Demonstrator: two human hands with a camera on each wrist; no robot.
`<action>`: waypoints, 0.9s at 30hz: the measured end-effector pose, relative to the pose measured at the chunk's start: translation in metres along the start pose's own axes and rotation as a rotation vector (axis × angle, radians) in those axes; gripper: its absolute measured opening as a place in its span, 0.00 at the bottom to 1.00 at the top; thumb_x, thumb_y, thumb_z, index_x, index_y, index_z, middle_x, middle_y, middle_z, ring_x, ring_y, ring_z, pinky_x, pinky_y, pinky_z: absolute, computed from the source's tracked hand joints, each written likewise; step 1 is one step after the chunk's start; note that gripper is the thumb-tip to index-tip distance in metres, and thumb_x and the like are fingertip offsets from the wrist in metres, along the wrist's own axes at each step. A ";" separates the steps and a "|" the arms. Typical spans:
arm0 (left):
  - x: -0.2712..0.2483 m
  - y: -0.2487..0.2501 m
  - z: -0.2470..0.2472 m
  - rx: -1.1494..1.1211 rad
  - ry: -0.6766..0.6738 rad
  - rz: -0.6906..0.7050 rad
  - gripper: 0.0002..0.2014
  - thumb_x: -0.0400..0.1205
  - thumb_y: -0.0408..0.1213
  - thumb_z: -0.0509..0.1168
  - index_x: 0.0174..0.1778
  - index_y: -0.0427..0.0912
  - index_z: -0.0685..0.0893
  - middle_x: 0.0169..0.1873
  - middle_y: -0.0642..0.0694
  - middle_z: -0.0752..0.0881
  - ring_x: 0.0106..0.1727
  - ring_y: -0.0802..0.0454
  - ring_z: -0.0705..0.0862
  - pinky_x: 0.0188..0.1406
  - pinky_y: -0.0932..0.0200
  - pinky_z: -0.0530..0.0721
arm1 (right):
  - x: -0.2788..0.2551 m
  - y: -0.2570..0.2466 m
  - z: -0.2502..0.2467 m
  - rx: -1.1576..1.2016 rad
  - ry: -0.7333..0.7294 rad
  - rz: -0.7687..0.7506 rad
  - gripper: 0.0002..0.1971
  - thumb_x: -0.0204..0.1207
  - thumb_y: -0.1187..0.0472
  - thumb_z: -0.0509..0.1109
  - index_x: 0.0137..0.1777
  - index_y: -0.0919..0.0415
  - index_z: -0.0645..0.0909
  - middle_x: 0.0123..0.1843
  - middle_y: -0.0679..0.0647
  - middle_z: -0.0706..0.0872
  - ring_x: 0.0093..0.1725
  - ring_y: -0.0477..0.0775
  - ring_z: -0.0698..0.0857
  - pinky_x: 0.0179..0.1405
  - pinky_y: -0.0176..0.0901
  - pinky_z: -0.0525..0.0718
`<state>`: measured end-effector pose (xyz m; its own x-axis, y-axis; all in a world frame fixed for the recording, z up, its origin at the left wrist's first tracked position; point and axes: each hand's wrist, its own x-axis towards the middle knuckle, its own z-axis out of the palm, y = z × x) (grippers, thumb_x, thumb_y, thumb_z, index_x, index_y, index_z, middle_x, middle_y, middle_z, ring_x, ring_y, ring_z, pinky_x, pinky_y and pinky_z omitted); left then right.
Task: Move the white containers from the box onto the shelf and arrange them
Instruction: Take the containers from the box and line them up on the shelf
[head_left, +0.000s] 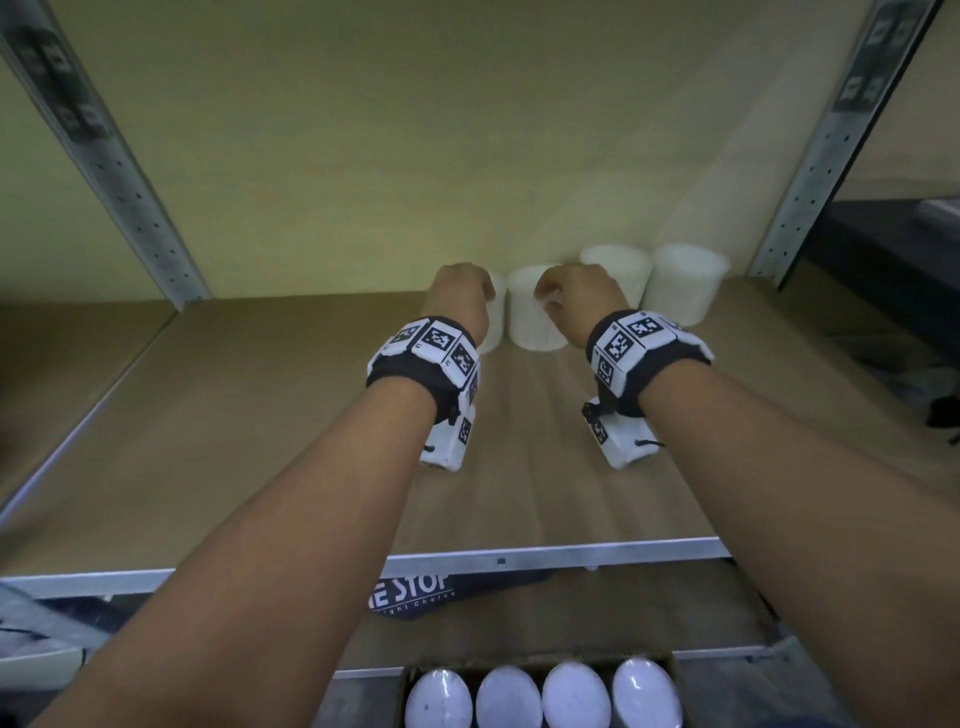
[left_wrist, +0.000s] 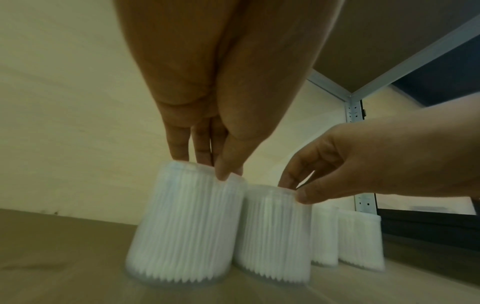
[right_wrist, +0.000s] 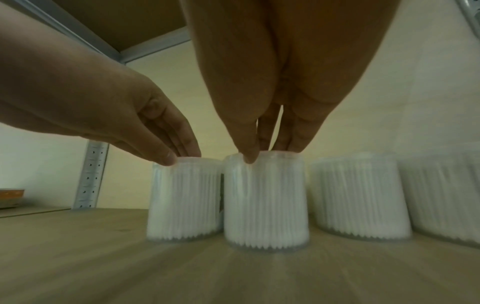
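Note:
Four white ribbed containers stand in a row at the back right of the wooden shelf (head_left: 270, 415). My left hand (head_left: 470, 288) pinches the top rim of the leftmost container (left_wrist: 182, 226), thumb in front and fingers behind; in the head view that container (head_left: 497, 322) is mostly hidden by the hand. My right hand (head_left: 558, 296) pinches the rim of the second container (right_wrist: 265, 205) the same way. Two more containers (head_left: 615, 275) (head_left: 683, 286) stand untouched to the right. Below the shelf, the box (head_left: 540, 662) holds a row of white containers (head_left: 506, 699).
Grey metal uprights (head_left: 104, 156) (head_left: 826, 145) frame the shelf, and a metal rail (head_left: 519, 556) runs along its front edge. The yellowish wall (head_left: 415, 130) is close behind the containers. Bare board stretches left of the row. A board of the shelf above (left_wrist: 389, 41) is overhead.

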<state>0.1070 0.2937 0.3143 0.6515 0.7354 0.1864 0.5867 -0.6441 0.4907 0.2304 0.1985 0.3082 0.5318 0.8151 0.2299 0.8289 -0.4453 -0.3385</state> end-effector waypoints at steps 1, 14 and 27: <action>0.004 0.000 0.001 0.001 0.009 0.002 0.21 0.78 0.19 0.55 0.61 0.35 0.86 0.64 0.35 0.83 0.64 0.39 0.83 0.70 0.52 0.79 | 0.005 0.000 0.001 -0.001 0.002 0.001 0.15 0.79 0.69 0.63 0.61 0.58 0.84 0.64 0.58 0.85 0.63 0.61 0.84 0.63 0.46 0.80; 0.035 0.004 0.008 0.062 -0.004 0.026 0.21 0.80 0.21 0.56 0.67 0.35 0.82 0.67 0.36 0.81 0.69 0.41 0.79 0.69 0.55 0.76 | 0.039 0.008 0.009 0.001 0.004 0.029 0.16 0.80 0.68 0.62 0.63 0.58 0.84 0.66 0.59 0.84 0.64 0.62 0.82 0.66 0.49 0.80; 0.013 -0.004 -0.010 0.061 -0.038 0.158 0.22 0.81 0.33 0.64 0.73 0.36 0.75 0.70 0.39 0.77 0.72 0.44 0.76 0.70 0.57 0.71 | 0.002 0.008 -0.009 0.023 -0.015 -0.034 0.19 0.78 0.60 0.68 0.69 0.61 0.79 0.69 0.60 0.80 0.69 0.59 0.77 0.69 0.46 0.75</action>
<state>0.1082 0.3080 0.3238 0.7546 0.6165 0.2246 0.5032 -0.7634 0.4049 0.2395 0.1938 0.3140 0.5003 0.8354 0.2276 0.8423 -0.4087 -0.3514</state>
